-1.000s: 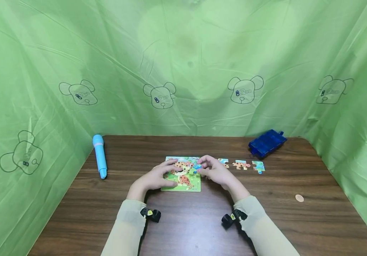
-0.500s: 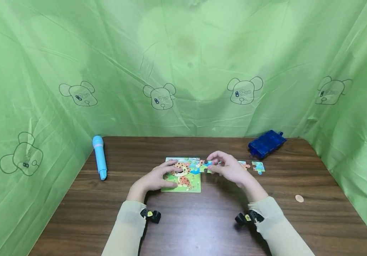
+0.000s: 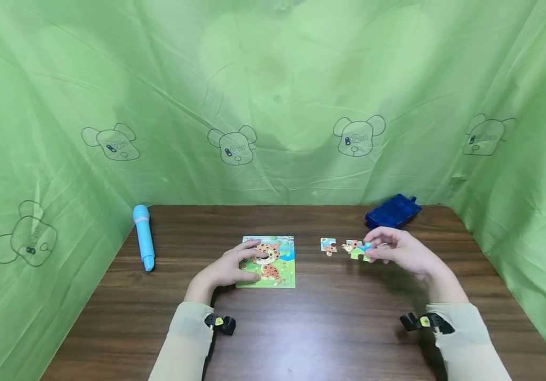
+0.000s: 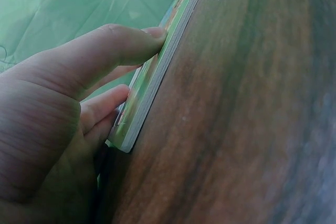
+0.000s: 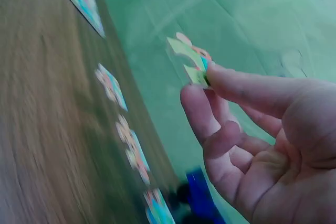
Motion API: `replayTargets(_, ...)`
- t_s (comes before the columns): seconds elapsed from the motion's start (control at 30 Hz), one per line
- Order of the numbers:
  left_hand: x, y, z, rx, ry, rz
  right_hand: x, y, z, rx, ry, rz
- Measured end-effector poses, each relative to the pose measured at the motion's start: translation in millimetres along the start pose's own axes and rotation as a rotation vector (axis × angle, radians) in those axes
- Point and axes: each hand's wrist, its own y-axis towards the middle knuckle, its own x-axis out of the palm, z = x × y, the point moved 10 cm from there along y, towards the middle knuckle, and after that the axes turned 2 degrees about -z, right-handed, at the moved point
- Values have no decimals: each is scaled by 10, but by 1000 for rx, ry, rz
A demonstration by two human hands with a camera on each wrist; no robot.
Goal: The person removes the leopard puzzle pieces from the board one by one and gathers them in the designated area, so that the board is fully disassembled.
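In the head view my left hand [image 3: 227, 267] rests on a jigsaw puzzle board [image 3: 284, 272] printed with a spotted cub on green. The left wrist view has its thumb pressing the top by the near edge, other fingers spread on the board [image 4: 137, 106]. Off to the right, my right hand [image 3: 411, 256] pinches a green and blue puzzle piece [image 5: 184, 59] between thumb and fingers, raised above the table. Beneath it lies a row of loose pieces: one with blue corner [image 3: 328, 245], a middle piece [image 5: 132, 148], and a third piece [image 5: 159, 208], hidden from the head view by the hand.
A dark blue plastic case [image 3: 393, 210] stands at the back right, just beyond my right hand. At the far left lies a light blue toy microphone [image 3: 144, 238]. Green cloth [image 3: 273, 106] hangs behind and beside the wooden table [image 3: 301, 333].
My right hand has lifted the puzzle piece off the board and carried it right, over the loose pieces. The board's blue right part is now uncovered. My left hand stays on the board.
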Motion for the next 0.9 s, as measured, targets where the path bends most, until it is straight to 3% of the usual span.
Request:
replayTargets(0.2,6,-16,-18,5,-12,4,-257,-162,177,16,-33,3)
replayTargets(0.4,12,-7,-17,0,-11,2,-380,-228,387,13,-61,-30)
replayTargets(0.67,-15,1,6,10,-22,2,-402,-225,609,-2,-122,-86)
replayTargets(0.9,-9,-1,21,44,-29,-1,-362,-192,640,-20,-125,-104)
